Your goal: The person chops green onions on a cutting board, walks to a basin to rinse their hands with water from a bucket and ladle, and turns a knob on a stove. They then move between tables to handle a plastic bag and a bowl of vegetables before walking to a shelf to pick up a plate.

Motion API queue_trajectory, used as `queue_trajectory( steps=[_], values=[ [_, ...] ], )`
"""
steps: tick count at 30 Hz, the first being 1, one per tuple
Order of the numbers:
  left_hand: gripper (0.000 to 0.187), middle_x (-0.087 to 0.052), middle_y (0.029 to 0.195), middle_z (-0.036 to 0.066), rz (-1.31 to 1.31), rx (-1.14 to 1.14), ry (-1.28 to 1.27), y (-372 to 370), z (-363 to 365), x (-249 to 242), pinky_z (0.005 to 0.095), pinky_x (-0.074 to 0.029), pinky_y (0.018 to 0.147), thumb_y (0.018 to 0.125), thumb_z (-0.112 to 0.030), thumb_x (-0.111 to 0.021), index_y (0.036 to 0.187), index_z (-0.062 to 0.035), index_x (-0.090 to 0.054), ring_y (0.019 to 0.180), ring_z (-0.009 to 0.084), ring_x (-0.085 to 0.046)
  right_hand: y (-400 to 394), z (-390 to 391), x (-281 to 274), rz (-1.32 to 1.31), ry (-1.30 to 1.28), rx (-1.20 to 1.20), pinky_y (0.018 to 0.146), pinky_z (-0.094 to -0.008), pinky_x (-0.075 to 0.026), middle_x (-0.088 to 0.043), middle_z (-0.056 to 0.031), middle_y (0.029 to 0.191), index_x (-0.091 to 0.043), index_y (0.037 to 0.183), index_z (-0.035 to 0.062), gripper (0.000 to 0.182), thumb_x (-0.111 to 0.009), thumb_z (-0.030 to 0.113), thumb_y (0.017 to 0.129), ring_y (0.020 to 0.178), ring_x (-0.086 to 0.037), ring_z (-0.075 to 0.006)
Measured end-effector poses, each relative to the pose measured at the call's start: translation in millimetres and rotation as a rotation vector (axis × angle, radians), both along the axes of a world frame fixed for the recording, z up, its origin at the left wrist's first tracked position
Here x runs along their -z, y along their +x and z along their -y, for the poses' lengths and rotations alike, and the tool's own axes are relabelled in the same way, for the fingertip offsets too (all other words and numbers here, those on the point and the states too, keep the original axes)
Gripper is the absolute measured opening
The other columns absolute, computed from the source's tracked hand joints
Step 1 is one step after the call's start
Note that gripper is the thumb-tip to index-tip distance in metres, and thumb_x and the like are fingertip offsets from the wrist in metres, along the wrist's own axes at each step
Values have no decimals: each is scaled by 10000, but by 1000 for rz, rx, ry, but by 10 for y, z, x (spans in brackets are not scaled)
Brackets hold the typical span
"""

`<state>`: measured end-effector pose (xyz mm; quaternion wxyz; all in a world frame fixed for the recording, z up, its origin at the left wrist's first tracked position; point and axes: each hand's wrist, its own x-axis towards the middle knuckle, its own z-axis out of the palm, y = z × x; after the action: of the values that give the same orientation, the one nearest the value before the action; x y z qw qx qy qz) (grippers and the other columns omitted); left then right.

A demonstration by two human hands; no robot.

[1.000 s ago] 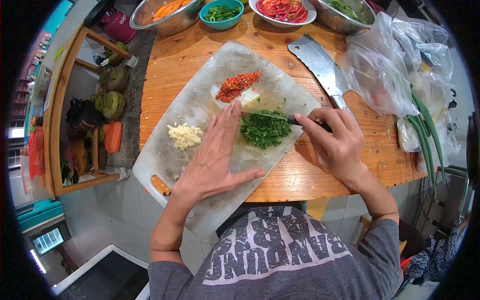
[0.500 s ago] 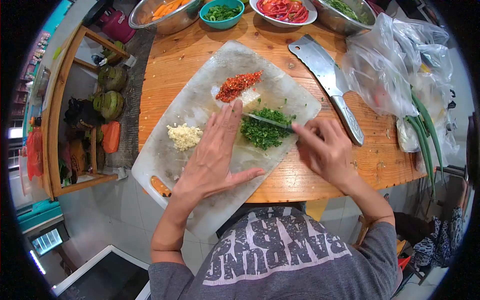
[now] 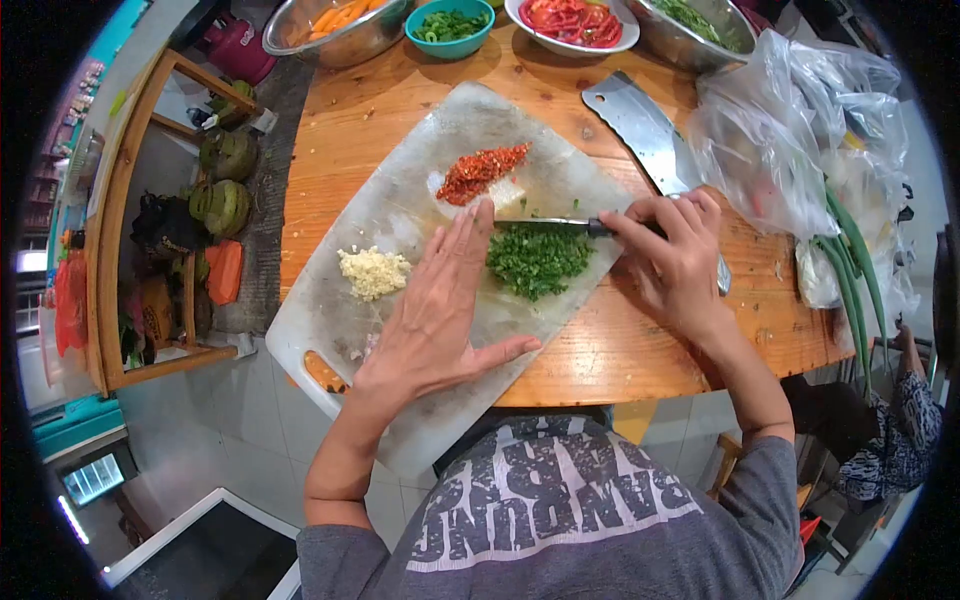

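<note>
My right hand [image 3: 672,250] grips the dark handle of a small knife [image 3: 548,223], whose blade lies along the upper edge of a pile of chopped green herbs [image 3: 540,262]. My left hand [image 3: 437,310] is flat over the white cutting board [image 3: 410,150], fingers stretched out and thumb apart, its fingertips by the knife's tip. Left of that hand sits minced garlic [image 3: 372,273]. Chopped red chili [image 3: 480,172] lies just above its fingertips.
A cleaver [image 3: 640,130] lies right of the board, partly behind my right hand. Plastic bags [image 3: 770,130] and green onions [image 3: 850,260] are farther right. Along the back stand a teal bowl [image 3: 450,45], a white bowl [image 3: 575,45] and metal bowls [image 3: 340,45]. A person [image 3: 880,430] is at lower right.
My right hand has moved up with the knife, from across the herb pile to its upper edge. My left hand has hardly moved.
</note>
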<state>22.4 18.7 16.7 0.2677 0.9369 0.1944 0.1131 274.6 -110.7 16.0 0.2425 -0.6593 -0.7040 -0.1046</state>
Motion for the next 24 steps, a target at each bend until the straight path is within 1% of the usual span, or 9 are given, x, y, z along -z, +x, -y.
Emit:
queue_trajectory(
  steps=[1,3,5,9,10,15,18,21,24],
  values=[
    [1238,-240,1596,257,-8,-5,-20,-8,18,-8,504,-231,1208,765,-602,-747,1583,-1,-37,1457,435,-286,-28,4,-51,15,41,-2,927,-441,-364,-618,-8,916,-738,1066,168,446,-745,57,633,855,-583,-211],
    [1240,-233,1599,256,-21,0,-48,-51,75,1,503,-231,1209,764,-607,-745,1583,-2,-38,1460,435,-278,40,-53,72,9,24,7,952,-447,-360,-621,-10,921,-733,1073,174,445,-752,64,642,867,-584,-214],
    [1244,-227,1601,257,-4,5,-39,-58,78,13,503,-231,1210,761,-614,-745,1583,-2,-38,1462,436,-271,40,-44,60,18,15,8,989,-462,-348,-624,-10,937,-715,1102,177,449,-758,78,666,891,-585,-219],
    [1251,-224,1599,265,-13,-5,4,-19,51,26,501,-215,1216,754,-627,-743,1581,5,-48,1473,431,-250,78,-76,151,-35,-27,5,989,-467,-347,-622,-13,941,-717,1113,178,446,-748,67,682,893,-580,-221],
    [1247,-227,1599,263,-7,-5,12,14,18,17,499,-211,1217,756,-626,-742,1580,8,-53,1475,429,-247,96,-100,109,-10,4,1,986,-467,-348,-619,-13,938,-715,1120,179,455,-746,64,680,894,-579,-220],
    [1248,-232,1598,258,-56,-15,-60,-31,54,2,493,-195,1223,754,-625,-744,1576,20,-61,1484,420,-229,4,-8,69,43,44,-17,967,-466,-350,-605,-8,933,-712,1140,183,495,-742,54,663,896,-573,-214],
    [1306,-227,1603,249,-29,-19,0,-32,52,-1,493,-189,1224,714,-645,-765,1579,11,-41,1488,416,-223,-84,48,107,15,-33,16,957,-467,-350,-599,-7,928,-719,1131,194,506,-748,55,645,894,-572,-211],
    [1372,-222,1604,253,-26,5,-66,-31,29,-28,495,-189,1225,663,-655,-794,1582,2,-14,1485,417,-230,-249,171,-82,70,-27,8,953,-451,-355,-596,-13,915,-717,1134,161,489,-762,82,653,886,-573,-213],
    [1414,-216,1607,252,-31,9,3,-45,14,-11,501,-198,1223,633,-650,-816,1582,-5,11,1476,423,-250,-289,215,-17,53,-43,6,945,-452,-384,-588,-17,894,-724,1122,126,445,-759,103,679,860,-566,-216]
  ],
)
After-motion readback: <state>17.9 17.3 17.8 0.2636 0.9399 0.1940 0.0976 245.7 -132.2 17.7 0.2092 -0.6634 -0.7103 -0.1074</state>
